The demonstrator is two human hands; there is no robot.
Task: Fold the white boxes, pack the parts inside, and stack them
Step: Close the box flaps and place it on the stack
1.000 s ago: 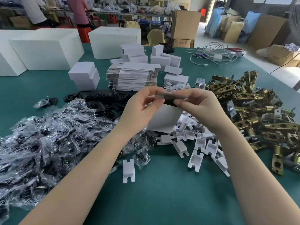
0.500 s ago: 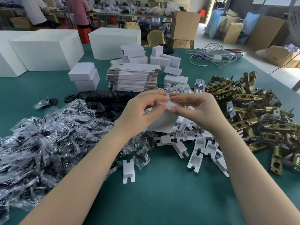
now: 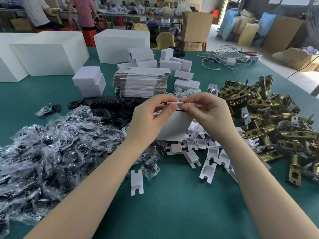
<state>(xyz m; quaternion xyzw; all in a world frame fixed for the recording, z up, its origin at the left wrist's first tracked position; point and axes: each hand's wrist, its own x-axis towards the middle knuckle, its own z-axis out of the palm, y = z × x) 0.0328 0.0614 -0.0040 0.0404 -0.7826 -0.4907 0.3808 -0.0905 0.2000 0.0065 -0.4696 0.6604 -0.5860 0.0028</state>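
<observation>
- White box [image 3: 174,126] is being held upright above the green tabletop [image 3: 172,204], between both hands.
- Its top flap is being pinched by the left hand [image 3: 148,118] and the right hand [image 3: 210,112]; a dark slit is showing under the flap.
- No readable writing is being shown.
- Matte card flat blanks [image 3: 141,81] are being kept behind; crinkly clear bags [image 3: 51,144] left, shiny brass latches [image 3: 269,118] right, white notched inserts [image 3: 207,156] below.

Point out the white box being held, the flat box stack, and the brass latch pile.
white box [image 3: 174,126], head view, front face.
flat box stack [image 3: 143,81], head view, near edge.
brass latch pile [image 3: 269,111], head view, middle.
</observation>
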